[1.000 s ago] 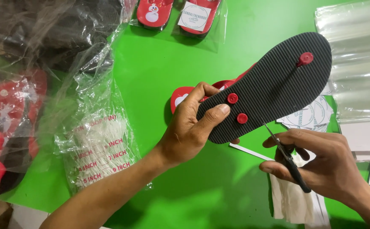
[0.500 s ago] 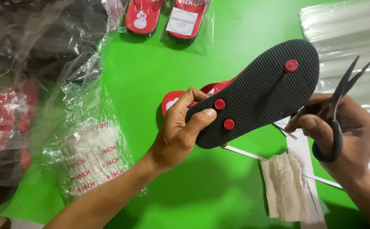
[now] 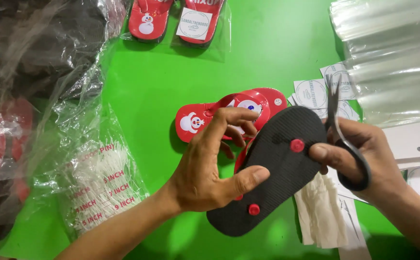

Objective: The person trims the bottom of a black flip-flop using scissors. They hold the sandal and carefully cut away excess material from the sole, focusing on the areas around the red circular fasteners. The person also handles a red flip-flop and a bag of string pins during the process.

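We see our left hand (image 3: 210,168) gripping one black-soled flip-flop (image 3: 277,168) sole-up above the green bench (image 3: 268,58), two red plugs showing. Our right hand (image 3: 359,154) is clenched on black scissors (image 3: 345,139), blades up. One red flip-flop (image 3: 195,120) lies beneath. A clear packet (image 3: 178,24) at the top holds two red flip-flops with a square white label. Round white labels (image 3: 311,94) lie by stacked clear bags (image 3: 393,58).
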